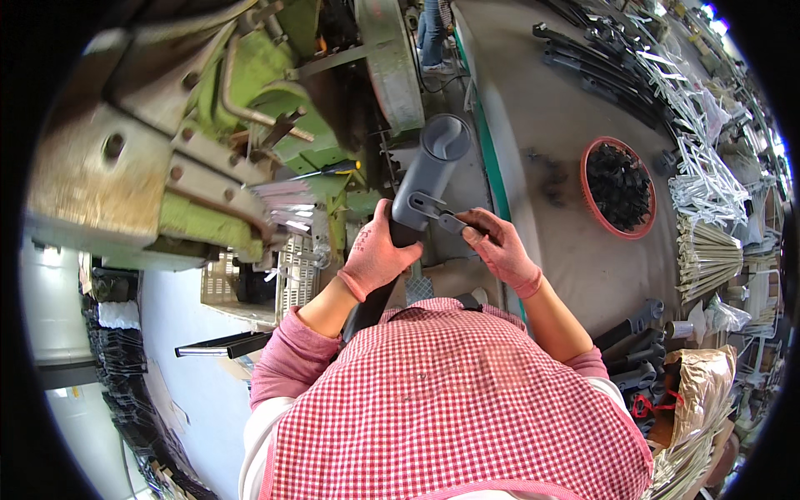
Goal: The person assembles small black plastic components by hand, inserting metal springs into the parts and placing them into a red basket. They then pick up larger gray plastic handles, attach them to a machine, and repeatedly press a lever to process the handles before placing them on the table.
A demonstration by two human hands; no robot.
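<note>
A grey plastic fitting (427, 173) with a round opening at its far end points away from me, on the end of a dark tube (407, 235). My left hand (372, 258), in a pink glove, is wrapped round the tube just below the fitting. On the fitting's near right side sits a small grey lever-like piece (451, 222). My right hand (505, 252), in a stained pink glove, pinches the outer end of that piece between thumb and fingers. The tube's lower part runs toward my apron, partly hidden by my left arm.
A green machine (292, 154) stands close on the left, with a screwdriver (340, 168) on it. To the right, a red basket (589, 200) holds black parts. Beyond lie black tubes (583, 58) and bundled metal rods (708, 254). A perforated crate (296, 275) sits below the machine.
</note>
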